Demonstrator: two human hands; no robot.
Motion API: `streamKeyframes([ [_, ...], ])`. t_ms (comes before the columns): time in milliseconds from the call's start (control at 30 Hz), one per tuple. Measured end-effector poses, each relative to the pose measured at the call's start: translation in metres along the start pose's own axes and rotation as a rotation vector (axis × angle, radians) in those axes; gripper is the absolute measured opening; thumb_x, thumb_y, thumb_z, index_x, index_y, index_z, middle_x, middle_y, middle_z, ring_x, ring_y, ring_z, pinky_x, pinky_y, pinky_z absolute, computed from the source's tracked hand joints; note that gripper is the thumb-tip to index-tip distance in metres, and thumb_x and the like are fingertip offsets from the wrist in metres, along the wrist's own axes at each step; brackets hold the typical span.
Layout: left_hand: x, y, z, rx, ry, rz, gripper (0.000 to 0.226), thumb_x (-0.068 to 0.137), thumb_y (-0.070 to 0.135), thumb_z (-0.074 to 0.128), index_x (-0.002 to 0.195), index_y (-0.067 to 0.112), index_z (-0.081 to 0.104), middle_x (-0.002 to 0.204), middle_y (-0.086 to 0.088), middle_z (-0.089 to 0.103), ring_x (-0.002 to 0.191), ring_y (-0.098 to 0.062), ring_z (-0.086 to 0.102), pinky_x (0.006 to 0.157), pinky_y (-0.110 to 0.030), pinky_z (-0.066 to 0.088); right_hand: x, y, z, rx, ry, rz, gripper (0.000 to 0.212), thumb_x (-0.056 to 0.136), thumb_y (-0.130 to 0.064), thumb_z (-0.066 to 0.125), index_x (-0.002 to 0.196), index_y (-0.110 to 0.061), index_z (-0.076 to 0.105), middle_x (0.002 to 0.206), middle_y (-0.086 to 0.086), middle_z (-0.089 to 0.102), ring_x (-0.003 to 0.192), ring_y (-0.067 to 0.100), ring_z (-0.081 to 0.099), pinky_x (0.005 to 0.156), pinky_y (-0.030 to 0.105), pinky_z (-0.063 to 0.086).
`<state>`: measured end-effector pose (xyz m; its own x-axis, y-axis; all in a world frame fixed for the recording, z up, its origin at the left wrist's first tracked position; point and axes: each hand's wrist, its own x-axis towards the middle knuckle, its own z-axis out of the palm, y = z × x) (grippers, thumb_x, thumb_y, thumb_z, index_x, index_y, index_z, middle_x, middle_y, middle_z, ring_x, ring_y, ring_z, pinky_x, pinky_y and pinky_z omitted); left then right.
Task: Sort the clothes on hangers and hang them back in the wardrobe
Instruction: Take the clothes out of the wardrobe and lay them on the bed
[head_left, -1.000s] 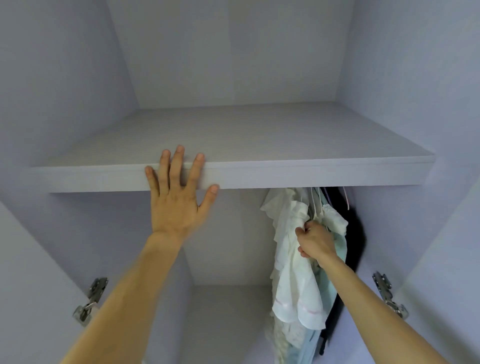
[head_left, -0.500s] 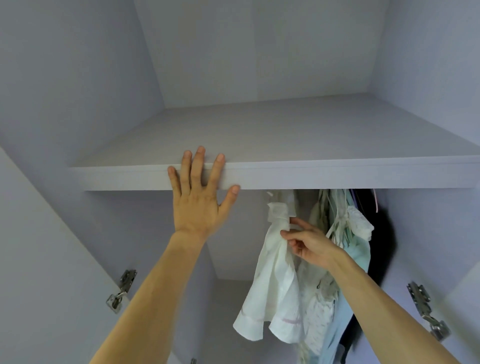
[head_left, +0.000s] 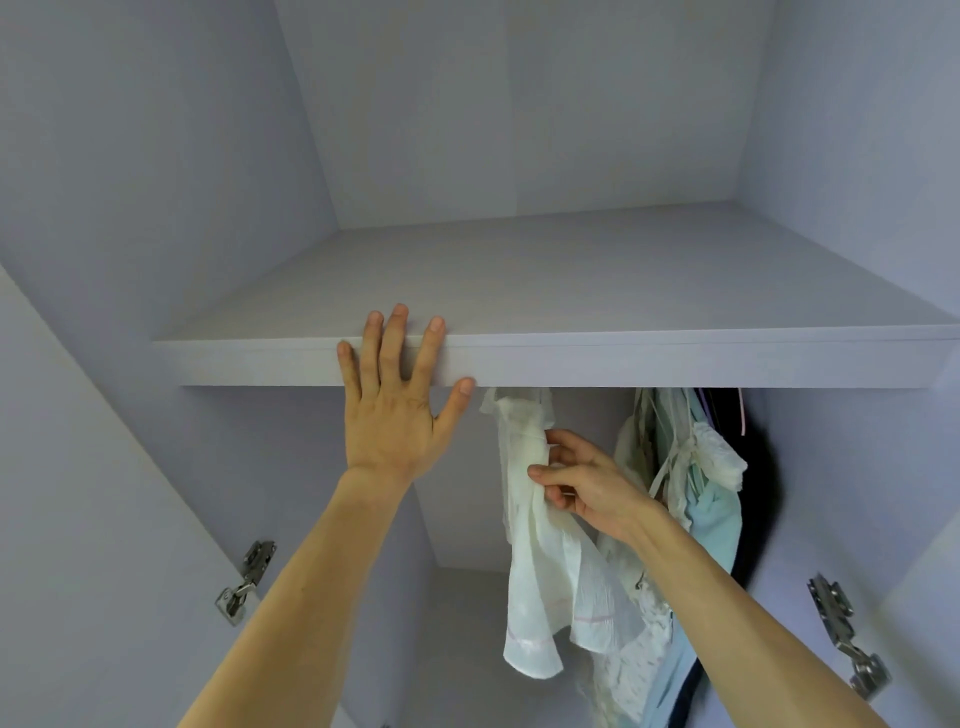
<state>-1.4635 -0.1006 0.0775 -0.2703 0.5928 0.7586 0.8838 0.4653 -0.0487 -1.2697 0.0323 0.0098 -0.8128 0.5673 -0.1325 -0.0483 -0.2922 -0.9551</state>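
White garment (head_left: 524, 566) pinched in right hand (head_left: 587, 486), hanging below

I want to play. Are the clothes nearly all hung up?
Several clothes already hang bunched under the shelf. The right hand pinches a white garment hanging apart from them; the left hand rests on the shelf edge. Any left to hang are out of view.

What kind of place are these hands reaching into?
Most likely a wardrobe: a shelf runs across, clothes like the white garment pinched by the right hand hang below it, and a metal hinge sits at the side.
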Motion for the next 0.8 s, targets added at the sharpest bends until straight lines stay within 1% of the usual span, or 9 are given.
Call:
streamKeyframes([
  [233,-0.002,0.007,-0.01,-0.045,-0.069,-0.065,0.07,0.099,0.062,0.032,0.159,0.031,0.012,0.166,-0.006,0.006,0.154,-0.027,-0.004,0.122,-0.058,0.003,-0.03,0.033,0.003,-0.104,-0.019,0.063,0.04,0.085,-0.001,0.073,0.119,-0.018,0.061,0.095,0.007,0.064,0.06,0.014,0.054,0.058,0.025,0.045],
  [400,-0.022,0.021,-0.021,-0.24,-0.069,-0.15,0.07,0.101,0.047,0.046,0.16,0.031,0.011,0.168,-0.001,-0.003,0.154,-0.023,-0.007,0.123,-0.053,0.01,-0.056,0.066,0.013,-0.188,-0.096,0.156,0.039,0.084,-0.004,0.074,0.117,-0.02,0.061,0.084,0.001,0.062,0.06,0.016,0.053,0.059,0.027,0.046],
  [467,-0.059,0.026,-0.021,-0.368,-0.155,-0.28,0.069,0.1,0.04,0.049,0.158,0.033,0.014,0.167,0.004,0.0,0.153,-0.021,0.007,0.119,-0.043,0.022,-0.064,0.085,0.021,-0.199,-0.137,0.21,0.04,0.082,-0.005,0.075,0.116,-0.021,0.062,0.085,0.002,0.062,0.061,0.018,0.053,0.058,0.028,0.045],
  [500,-0.083,0.027,-0.021,-0.44,-0.258,-0.388,0.064,0.1,0.038,0.049,0.157,0.033,0.019,0.166,0.005,0.007,0.151,-0.02,0.017,0.113,-0.036,0.027,-0.068,0.094,0.026,-0.213,-0.165,0.239,0.039,0.082,-0.006,0.075,0.116,-0.022,0.062,0.086,0.002,0.062,0.062,0.019,0.053,0.059,0.028,0.046],
  [567,-0.142,0.023,-0.014,-0.584,-0.514,-0.651,0.052,0.103,0.038,0.046,0.151,0.029,0.033,0.158,0.003,0.027,0.143,-0.02,0.034,0.102,-0.025,0.031,-0.078,0.114,0.037,-0.236,-0.226,0.299,0.039,0.082,-0.007,0.076,0.115,-0.023,0.062,0.089,0.002,0.063,0.064,0.019,0.055,0.062,0.028,0.048],
  [633,-0.197,0.017,-0.013,-0.655,-0.705,-0.849,0.042,0.103,0.041,0.044,0.143,0.027,0.048,0.15,0.002,0.041,0.137,-0.02,0.042,0.1,-0.024,0.032,-0.09,0.133,0.049,-0.267,-0.301,0.36,0.039,0.082,-0.009,0.076,0.114,-0.024,0.062,0.093,0.002,0.064,0.066,0.019,0.058,0.066,0.029,0.05],
  [700,-0.239,0.012,-0.026,-0.692,-0.839,-0.947,0.044,0.102,0.048,0.043,0.139,0.027,0.054,0.146,0.007,0.048,0.133,-0.02,0.048,0.102,-0.026,0.036,-0.106,0.152,0.066,-0.297,-0.382,0.413,0.04,0.081,-0.009,0.077,0.115,-0.024,0.061,0.096,0.002,0.063,0.067,0.02,0.059,0.067,0.03,0.052],
  [733,-0.254,0.011,-0.038,-0.727,-0.877,-1.007,0.044,0.102,0.049,0.043,0.138,0.026,0.055,0.14,0.009,0.051,0.129,-0.018,0.051,0.1,-0.027,0.037,-0.115,0.16,0.076,-0.315,-0.424,0.437,0.041,0.081,-0.009,0.077,0.115,-0.024,0.061,0.096,0.003,0.062,0.066,0.019,0.058,0.065,0.029,0.051],
  [800,-0.278,0.011,-0.064,-0.812,-0.87,-1.132,0.038,0.103,0.044,0.047,0.133,0.025,0.06,0.128,0.01,0.056,0.12,-0.016,0.055,0.095,-0.027,0.041,-0.136,0.175,0.096,-0.354,-0.524,0.472,0.042,0.079,-0.008,0.076,0.115,-0.023,0.06,0.096,0.002,0.061,0.063,0.019,0.056,0.061,0.029,0.05],
])
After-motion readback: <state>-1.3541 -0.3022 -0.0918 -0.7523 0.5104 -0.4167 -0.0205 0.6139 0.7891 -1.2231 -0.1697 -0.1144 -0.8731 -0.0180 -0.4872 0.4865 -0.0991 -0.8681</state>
